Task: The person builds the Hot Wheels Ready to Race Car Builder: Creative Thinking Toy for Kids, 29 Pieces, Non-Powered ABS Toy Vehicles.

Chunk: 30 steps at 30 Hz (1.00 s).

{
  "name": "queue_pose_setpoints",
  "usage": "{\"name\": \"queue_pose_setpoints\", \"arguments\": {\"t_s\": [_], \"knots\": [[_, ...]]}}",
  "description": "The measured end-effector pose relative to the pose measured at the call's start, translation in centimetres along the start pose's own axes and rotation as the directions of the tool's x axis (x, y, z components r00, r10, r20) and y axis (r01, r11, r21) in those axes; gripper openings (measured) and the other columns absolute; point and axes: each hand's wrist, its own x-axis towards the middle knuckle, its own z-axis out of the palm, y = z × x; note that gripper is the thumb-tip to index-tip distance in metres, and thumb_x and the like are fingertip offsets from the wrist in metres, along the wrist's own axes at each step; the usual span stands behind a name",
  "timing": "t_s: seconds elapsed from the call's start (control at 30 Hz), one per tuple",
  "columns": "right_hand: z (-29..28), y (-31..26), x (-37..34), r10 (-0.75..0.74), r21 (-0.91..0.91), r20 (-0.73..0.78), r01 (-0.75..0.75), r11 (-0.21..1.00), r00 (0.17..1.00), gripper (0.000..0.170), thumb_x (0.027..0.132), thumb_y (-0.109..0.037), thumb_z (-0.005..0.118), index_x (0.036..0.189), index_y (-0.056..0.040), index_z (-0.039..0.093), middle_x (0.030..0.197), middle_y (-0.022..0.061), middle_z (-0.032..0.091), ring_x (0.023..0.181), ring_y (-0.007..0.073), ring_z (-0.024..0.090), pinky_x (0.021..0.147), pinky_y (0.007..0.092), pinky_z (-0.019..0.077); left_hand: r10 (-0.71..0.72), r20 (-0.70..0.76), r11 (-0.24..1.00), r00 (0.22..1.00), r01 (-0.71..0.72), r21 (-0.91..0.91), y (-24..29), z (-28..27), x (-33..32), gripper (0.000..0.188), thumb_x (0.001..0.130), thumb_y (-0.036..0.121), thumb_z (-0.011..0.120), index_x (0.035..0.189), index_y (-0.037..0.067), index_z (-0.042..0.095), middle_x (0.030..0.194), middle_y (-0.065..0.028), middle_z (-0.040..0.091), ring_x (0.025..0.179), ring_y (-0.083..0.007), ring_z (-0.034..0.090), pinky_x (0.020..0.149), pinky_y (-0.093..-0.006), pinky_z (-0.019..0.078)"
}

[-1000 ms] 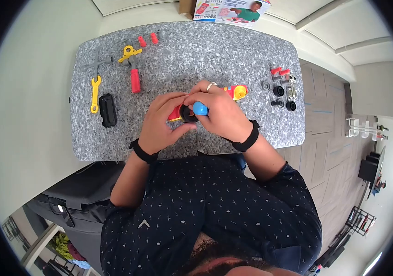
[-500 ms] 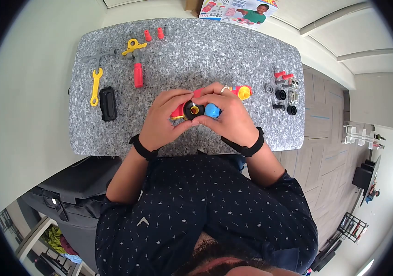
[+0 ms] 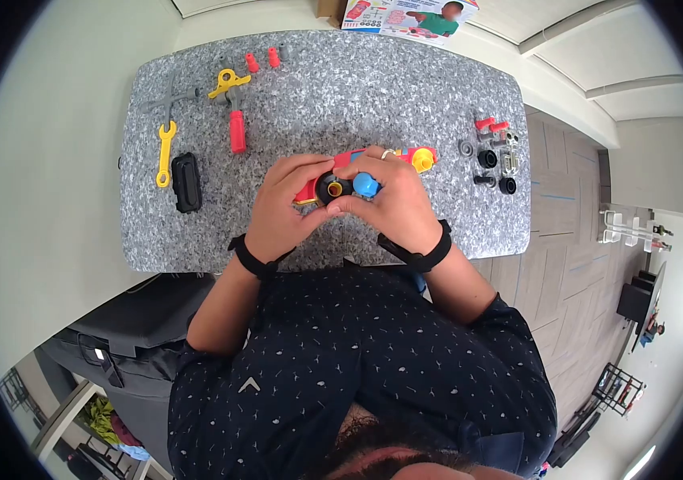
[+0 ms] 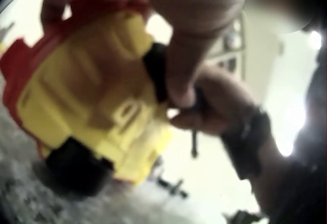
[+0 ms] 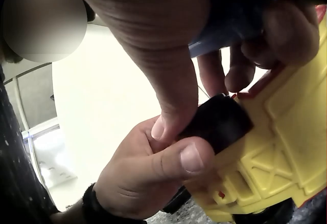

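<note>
A red and yellow toy car is on its side, its yellow underside facing the wearer. The left hand grips the car's left end, its thumb against a black wheel with a yellow centre. In the right hand is a blue-handled tool, held in the curled fingers, while the thumb and forefinger touch the same wheel. From the right wrist view, both thumbs press on the wheel's black tread. The tool's tip cannot be made out.
On the speckled table, a yellow wrench, black tray-like part, grey cross-shaped tool and red-handled hammer lie at left. Small wheels and red pieces are at right. A printed box stands behind.
The right hand has moved the blue-handled tool from over the wheel to its right side, uncovering the yellow centre. The left hand still grips the car.
</note>
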Motion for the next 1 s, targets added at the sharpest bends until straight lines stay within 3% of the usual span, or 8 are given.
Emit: {"name": "queue_pose_setpoints", "arguments": {"t_s": [0.3, 0.4, 0.5, 0.6, 0.67, 0.77, 0.97, 1.0], "knots": [[-0.6, 0.2, 0.6, -0.028, 0.052, 0.06, 0.025, 0.998, 0.998, 0.047, 0.077, -0.02, 0.1, 0.118, -0.006, 0.082, 0.106, 0.0165, 0.078, 0.1, 0.0406, 0.073, 0.089, 0.0487, 0.0577, 0.01, 0.047, 1.0, 0.999, -0.009, -0.01, -0.2, -0.9, 0.3, 0.066, 0.082, 0.017, 0.097, 0.143, 0.006, 0.074, 0.144, -0.0136, 0.072, 0.131, -0.0342, 0.07, 0.112, -0.0444, 0.056], [-1.0, 0.4, 0.0, -0.084, 0.171, 0.025, 0.079, 0.982, 0.996, 0.044, 0.082, -0.018, 0.099, 0.122, -0.0062, 0.083, 0.104, 0.0145, 0.078, 0.097, 0.0351, 0.074, 0.088, 0.045, 0.0576, 0.036, 0.063, 0.999, 0.997, -0.037, 0.015, -0.1, -0.9, 0.4, 0.069, 0.08, 0.017, 0.099, 0.144, 0.006, 0.074, 0.145, -0.0141, 0.072, 0.131, -0.0346, 0.071, 0.112, -0.0446, 0.0561], [-2.4, 1.4, -1.5, 0.002, 0.305, -0.113, 0.033, 0.952, 0.994, 0.039, 0.089, -0.014, 0.096, 0.124, -0.0057, 0.083, 0.102, 0.0117, 0.078, 0.093, 0.0273, 0.074, 0.085, 0.0396, 0.0562, 0.059, 0.077, 0.998, 0.995, -0.061, 0.028, 0.2, -0.9, 0.5, 0.074, 0.077, 0.019, 0.101, 0.144, 0.006, 0.074, 0.146, -0.0143, 0.072, 0.132, -0.0347, 0.071, 0.112, -0.0443, 0.0561], [-6.2, 3.0, -2.8, 0.044, 0.029, -0.332, -0.037, 0.999, 0.942, 0.025, 0.093, -0.009, 0.091, 0.116, -0.0044, 0.084, 0.097, 0.011, 0.077, 0.09, 0.0228, 0.073, 0.083, 0.0363, 0.0552, 0.064, 0.084, 0.998, 0.994, -0.066, 0.021, 0.3, -1.1, 0.6, 0.078, 0.073, 0.022, 0.104, 0.144, 0.005, 0.074, 0.146, -0.0143, 0.072, 0.133, -0.0338, 0.071, 0.113, -0.0438, 0.0559], [-9.3, 6.2, -3.9, 0.038, -0.189, -0.508, -0.154, 0.97, 0.861, 0.019, 0.094, -0.006, 0.087, 0.113, -0.0044, 0.084, 0.099, 0.0154, 0.078, 0.092, 0.0298, 0.076, 0.084, 0.0394, 0.0573, 0.059, 0.083, 0.998, 0.995, -0.059, 0.001, 0.2, -1.1, 0.7, 0.081, 0.072, 0.025, 0.105, 0.144, 0.005, 0.074, 0.146, -0.0141, 0.072, 0.133, -0.0327, 0.071, 0.113, -0.0435, 0.0559], [-15.5, 11.0, -6.7, 0.13, -0.434, -0.516, -0.39, 0.812, 0.846, 0.027, 0.092, -0.014, 0.09, 0.116, -0.0056, 0.083, 0.108, 0.0196, 0.08, 0.101, 0.0417, 0.077, 0.089, 0.0468, 0.0593, 0.052, 0.099, 0.998, 0.994, -0.048, -0.045, 0.1, -1.2, 1.1, 0.082, 0.072, 0.028, 0.106, 0.143, 0.005, 0.074, 0.146, -0.014, 0.073, 0.133, -0.0317, 0.071, 0.114, -0.0433, 0.0558], [-17.3, 11.7, -9.1, 0.496, -0.38, -0.41, -0.638, 0.67, 0.766, 0.037, 0.086, -0.023, 0.095, 0.118, -0.0078, 0.083, 0.101, 0.0204, 0.082, 0.095, 0.0402, 0.079, 0.085, 0.0476, 0.0614, 0.082, 0.149, 0.996, 0.985, -0.077, -0.038, -0.1, -1.6, 2.2, 0.076, 0.072, 0.03, 0.106, 0.137, 0.003, 0.075, 0.145, -0.0141, 0.073, 0.132, -0.0321, 0.072, 0.113, -0.0433, 0.0564], [-16.5, 12.7, -9.5, 0.407, -0.427, -0.425, -0.575, 0.698, 0.809, 0.034, 0.085, -0.023, 0.095, 0.114, -0.0087, 0.084, 0.1, 0.0203, 0.082, 0.094, 0.041, 0.079, 0.085, 0.0487, 0.0612, 0.091, 0.149, 0.996, 0.985, -0.088, -0.029, -0.1, -1.5, 2.3, 0.075, 0.073, 0.03, 0.106, 0.136, 0.003, 0.075, 0.145, -0.0142, 0.073, 0.132, -0.0321, 0.072, 0.112, -0.0433, 0.0566]]}}
